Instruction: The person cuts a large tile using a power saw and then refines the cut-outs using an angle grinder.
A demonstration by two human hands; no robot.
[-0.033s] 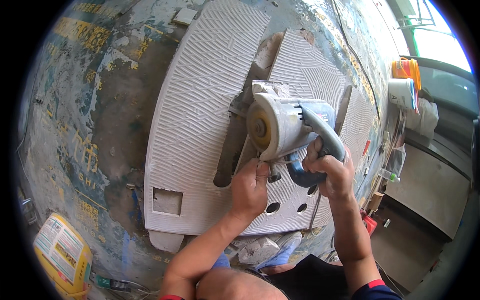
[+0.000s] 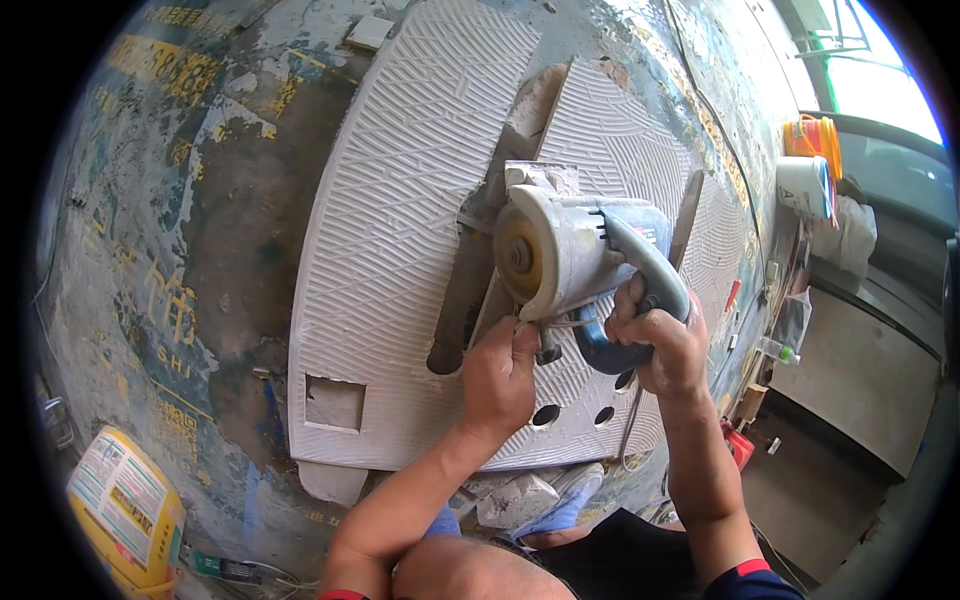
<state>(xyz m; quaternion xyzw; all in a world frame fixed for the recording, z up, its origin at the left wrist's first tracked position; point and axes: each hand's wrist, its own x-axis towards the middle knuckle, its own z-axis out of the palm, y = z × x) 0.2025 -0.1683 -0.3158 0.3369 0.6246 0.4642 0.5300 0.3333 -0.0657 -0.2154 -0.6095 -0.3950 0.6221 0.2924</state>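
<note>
A dusty handheld tile saw point(image 2: 570, 250) with a blue and grey body is held up over a ribbed white slab point(image 2: 400, 210). Its round blade point(image 2: 520, 253) faces left, partly covered by a pale guard. My right hand point(image 2: 665, 340) is wrapped around the saw's rear handle. Closed at the lower end of the guard is my left hand point(image 2: 500, 375), its thumb against the edge and its other fingertips hidden. Beneath the saw, the slab has a long slot point(image 2: 455, 310); nearer me are round holes point(image 2: 546, 415) and a rectangular cutout point(image 2: 335, 403).
A yellow jug point(image 2: 125, 510) stands at the lower left. White and orange buckets point(image 2: 803, 188) are at the right, near a plastic bottle point(image 2: 778, 350). A black cable point(image 2: 715, 120) crosses the worn floor. Broken chunks point(image 2: 515, 500) lie by my foot.
</note>
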